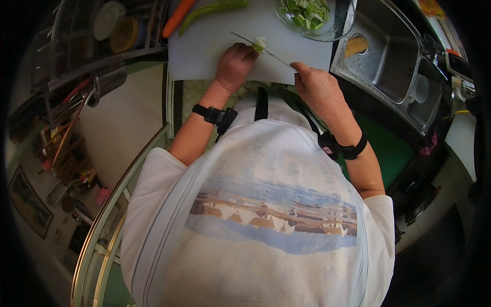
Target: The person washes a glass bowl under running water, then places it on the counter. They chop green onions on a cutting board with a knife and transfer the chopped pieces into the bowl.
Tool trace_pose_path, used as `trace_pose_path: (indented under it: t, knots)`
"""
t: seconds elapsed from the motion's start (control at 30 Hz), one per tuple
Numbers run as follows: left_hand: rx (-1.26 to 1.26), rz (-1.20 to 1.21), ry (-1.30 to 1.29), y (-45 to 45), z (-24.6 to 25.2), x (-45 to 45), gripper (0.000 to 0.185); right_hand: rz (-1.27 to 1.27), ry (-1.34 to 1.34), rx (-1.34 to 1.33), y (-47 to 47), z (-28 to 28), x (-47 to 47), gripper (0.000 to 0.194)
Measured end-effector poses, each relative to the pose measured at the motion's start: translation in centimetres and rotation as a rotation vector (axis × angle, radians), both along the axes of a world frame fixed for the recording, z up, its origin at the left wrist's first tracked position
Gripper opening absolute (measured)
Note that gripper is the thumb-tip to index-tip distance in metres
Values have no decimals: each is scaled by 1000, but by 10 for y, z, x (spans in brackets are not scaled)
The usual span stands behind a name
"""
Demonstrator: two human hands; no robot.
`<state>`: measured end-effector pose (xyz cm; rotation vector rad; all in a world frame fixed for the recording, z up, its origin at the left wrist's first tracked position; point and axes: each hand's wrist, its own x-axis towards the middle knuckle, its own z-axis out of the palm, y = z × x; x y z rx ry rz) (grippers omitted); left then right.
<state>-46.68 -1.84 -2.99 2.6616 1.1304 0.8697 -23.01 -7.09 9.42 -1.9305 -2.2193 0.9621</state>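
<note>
My right hand (317, 85) grips a kitchen knife (273, 56), its handle mostly hidden in the fist. The blade slants up and to the left over a white cutting board (203, 57). Beside the blade my left hand (237, 65) has its fingers curled on a small piece of pale green vegetable (259, 44); how firmly it is held is partly hidden. A glass bowl (333, 35) of chopped green vegetable (307, 13) stands at the board's upper right. An orange carrot (177, 18) and a long green pepper (207, 9) lie at the upper left.
Right of the board is a stainless steel sink (387, 50) with a yellowish sponge (356, 46) by its drain and a translucent cup (420, 89) in the smaller basin. On the left are a dish rack (147, 50) with bowls and a metal utensil holder (111, 78).
</note>
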Motion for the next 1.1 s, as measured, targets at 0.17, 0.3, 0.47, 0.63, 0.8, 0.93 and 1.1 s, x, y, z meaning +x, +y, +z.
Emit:
trace_pose_path:
  t: [0.17,0.3,0.47,0.63,0.8,0.93,1.1]
  knots:
    - [-11,-14,-2,0,-2,1,21,42,-99,-27,-7,-7,-1,26]
    - [-6,-23,-1,1,-1,0,25,60,-120,12,-14,-19,-1,25]
    - [-38,15,54,-4,-1,-1,22,37,10,53,-8,-44,-11,25]
    - [-78,-7,-48,-5,-3,-3,16,-84,111,-15,-2,-38,-6,26]
    - [-65,-31,-42,-5,-4,-3,19,-13,96,-67,-6,-26,0,24]
    - [-68,-20,-74,-7,-2,-3,20,16,66,-74,-5,-39,-6,24]
    - [-82,-19,6,-7,-5,-3,22,1,115,63,-1,-47,-12,25]
